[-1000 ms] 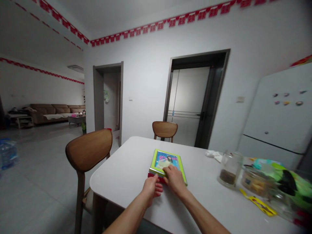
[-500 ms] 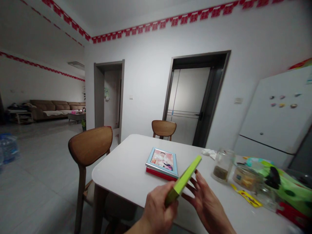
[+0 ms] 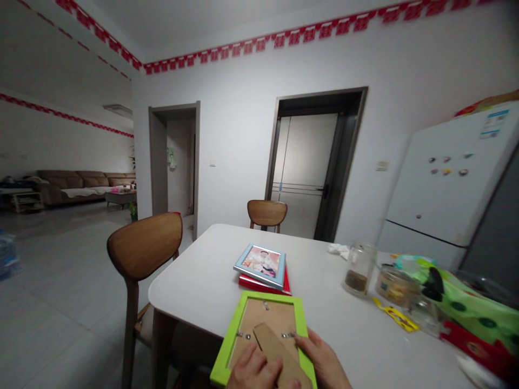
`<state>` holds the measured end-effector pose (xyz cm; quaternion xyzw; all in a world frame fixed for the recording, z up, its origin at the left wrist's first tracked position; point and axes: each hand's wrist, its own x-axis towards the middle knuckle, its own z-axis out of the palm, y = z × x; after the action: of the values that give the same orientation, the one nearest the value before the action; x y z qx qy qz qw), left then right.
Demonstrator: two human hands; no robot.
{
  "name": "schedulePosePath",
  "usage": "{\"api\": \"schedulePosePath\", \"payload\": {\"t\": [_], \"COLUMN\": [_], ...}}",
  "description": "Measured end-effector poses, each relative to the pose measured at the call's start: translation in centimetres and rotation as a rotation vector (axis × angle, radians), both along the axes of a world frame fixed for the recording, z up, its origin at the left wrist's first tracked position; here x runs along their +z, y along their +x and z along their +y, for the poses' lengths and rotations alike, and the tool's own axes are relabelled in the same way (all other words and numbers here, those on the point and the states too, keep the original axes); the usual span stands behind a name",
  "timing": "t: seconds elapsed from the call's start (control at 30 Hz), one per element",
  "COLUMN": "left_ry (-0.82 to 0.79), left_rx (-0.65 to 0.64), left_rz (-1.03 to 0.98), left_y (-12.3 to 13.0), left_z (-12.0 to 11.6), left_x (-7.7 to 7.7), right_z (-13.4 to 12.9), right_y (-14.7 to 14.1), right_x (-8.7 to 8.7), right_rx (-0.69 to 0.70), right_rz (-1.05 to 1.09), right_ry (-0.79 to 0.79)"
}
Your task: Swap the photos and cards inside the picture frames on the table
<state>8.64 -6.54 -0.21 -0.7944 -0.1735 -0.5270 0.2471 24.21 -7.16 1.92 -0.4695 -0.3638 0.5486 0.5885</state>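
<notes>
A lime green photo frame point(image 3: 301, 319) is held over the near table edge, its brown backing, metal clips and cardboard stand turned up. My left hand point(image 3: 255, 370) lies on the back of it at the lower left, fingers bent against the backing and stand. At the right side my right hand point(image 3: 324, 359) grips the green edge, its thumb by the right clip. Just beyond, a light blue frame with a photo point(image 3: 261, 263) rests tilted on a red frame point(image 3: 263, 284) on the white table point(image 3: 194, 281).
To the right stand a glass jar with dark contents point(image 3: 359, 273), a glass container point(image 3: 395, 286), a yellow packet point(image 3: 397, 316) and a green bag point(image 3: 466, 302). White tissue point(image 3: 338, 249) lies behind the jar. Wooden chairs stand at the left point(image 3: 146, 246) and far side point(image 3: 267, 212).
The green frame has turned from edge-on to showing its back and has come lower. My right hand has closed on its right side. The view has shifted slightly right.
</notes>
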Motion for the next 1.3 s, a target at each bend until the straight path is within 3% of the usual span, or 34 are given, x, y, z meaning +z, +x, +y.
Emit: {"api": "schedulePosePath", "payload": {"t": [0.23, 0.47, 0.63, 0.73, 0.9, 1.03, 1.3], "left_ry": [-0.007, -0.282, -0.584, -0.808, -1.168, -1.218, -1.245], "left_rx": [0.029, 0.032, 0.015, -0.044, 0.183, 0.199, 0.214], "left_rz": [0.128, 0.420, 0.527, 0.453, 0.121, 0.109, 0.076], "left_y": [1.7, 2.5, 2.5, 1.3, -1.6, -2.4, -2.1], "left_z": [1.3, 1.5, 0.8, 1.4, 5.3, 7.0, 6.6], "left_x": [-1.4, -1.1, 0.4, 1.0, 0.8, 0.2, -0.2], "right_z": [2.5, 3.5, 4.4, 4.6, 4.8, 5.1, 5.1], "right_y": [3.0, 3.6, 3.9, 4.1, 3.9, 3.5, 2.7], "right_x": [-1.6, -2.3, -2.7, -2.7, -2.3, -1.9, -1.4], "right_rx": [-0.181, -0.237, -0.223, -0.206, -0.173, -0.178, -0.248], "right_rz": [-0.935, -1.389, -1.501, -1.543, -1.579, -1.579, -1.605], "right_ry": [0.013, -0.021, 0.003, 0.045, 0.071, 0.061, -0.002]}}
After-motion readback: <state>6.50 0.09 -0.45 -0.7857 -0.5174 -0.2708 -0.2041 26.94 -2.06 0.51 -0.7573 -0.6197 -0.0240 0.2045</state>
